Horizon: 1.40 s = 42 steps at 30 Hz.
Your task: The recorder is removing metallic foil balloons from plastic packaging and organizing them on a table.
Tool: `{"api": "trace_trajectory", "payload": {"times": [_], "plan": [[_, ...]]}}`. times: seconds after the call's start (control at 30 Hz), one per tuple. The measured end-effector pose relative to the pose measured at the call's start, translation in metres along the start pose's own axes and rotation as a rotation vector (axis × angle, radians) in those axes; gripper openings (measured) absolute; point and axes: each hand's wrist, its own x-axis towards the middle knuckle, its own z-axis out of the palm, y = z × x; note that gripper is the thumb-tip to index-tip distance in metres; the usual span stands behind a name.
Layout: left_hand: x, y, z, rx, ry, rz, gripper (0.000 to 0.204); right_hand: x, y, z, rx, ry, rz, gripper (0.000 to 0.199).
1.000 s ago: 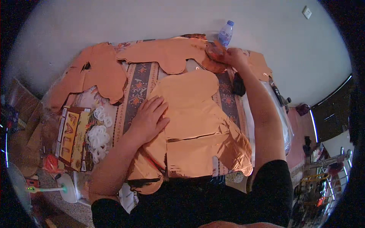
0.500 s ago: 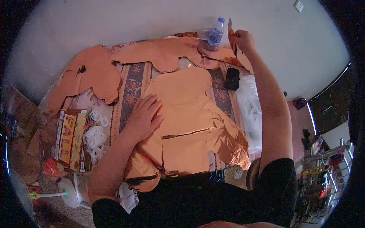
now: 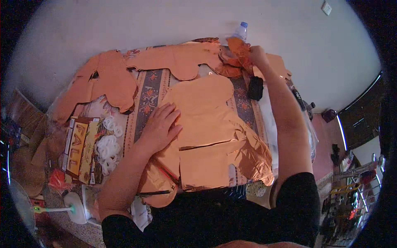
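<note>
In front of me lies a stack or sheet of flat copper-coloured foil balloon (image 3: pixel 202 111), creased at its right side, with a dark slit across its lower part. My left hand (image 3: pixel 162 126) rests on its left edge, fingers stretched out. At the far right my right hand (image 3: pixel 258 56) is closed on the edge of a flat copper foil balloon (image 3: pixel 237 51), raised in front of a clear bottle (image 3: pixel 242 31) with a blue cap. Its fingertips are partly hidden. More flat foil balloons lie at the back (image 3: pixel 178 60) and left (image 3: pixel 101 82).
A patterned cloth (image 3: pixel 145 93) covers the table. White ribbon coils (image 3: pixel 108 153) and a printed box (image 3: pixel 78 149) lie at left. A black item (image 3: pixel 256 88) sits on the right, beside clear plastic (image 3: pixel 271 105). A wall (image 3: pixel 165 20) stands behind. A cluttered rack (image 3: pixel 351 194) is at right.
My right hand has moved left and slightly nearer, bringing the foil balloon in front of the bottle. My left hand stays on the middle foil; the view has shifted slightly.
</note>
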Motion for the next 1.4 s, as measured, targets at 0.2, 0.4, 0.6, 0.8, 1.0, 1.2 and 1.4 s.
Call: {"api": "trace_trajectory", "payload": {"times": [0.2, 0.4, 0.6, 0.8, 1.0, 1.2, 1.4], "plan": [[-0.003, -0.002, 0.003, 0.000, -0.005, -0.037, 0.046, 0.022, 0.005, -0.054, 0.209, -0.033, 0.315, 0.030], [-0.004, -0.008, 0.009, -0.023, 0.028, 0.011, 0.046, 0.027, 0.025, -0.110, 0.156, 0.152, 0.203, 0.025], [0.002, -0.003, 0.007, -0.024, 0.024, 0.003, 0.046, 0.034, 0.043, -0.170, 0.069, 0.382, -0.052, 0.028], [-0.002, -0.004, 0.005, -0.009, 0.050, 0.013, 0.047, 0.020, -0.024, -0.222, 0.363, 0.556, -0.040, 0.012], [-0.007, -0.005, 0.006, -0.010, 0.054, -0.001, 0.046, -0.016, -0.081, -0.237, 0.294, 0.544, -0.115, 0.010], [-0.003, -0.006, 0.006, 0.006, 0.010, 0.005, 0.045, -0.026, -0.084, -0.228, 0.699, 0.498, -0.301, 0.006], [-0.004, -0.005, 0.004, -0.020, -0.001, -0.026, 0.045, -0.053, -0.119, -0.230, 0.663, 0.506, -0.391, 0.010]]}}
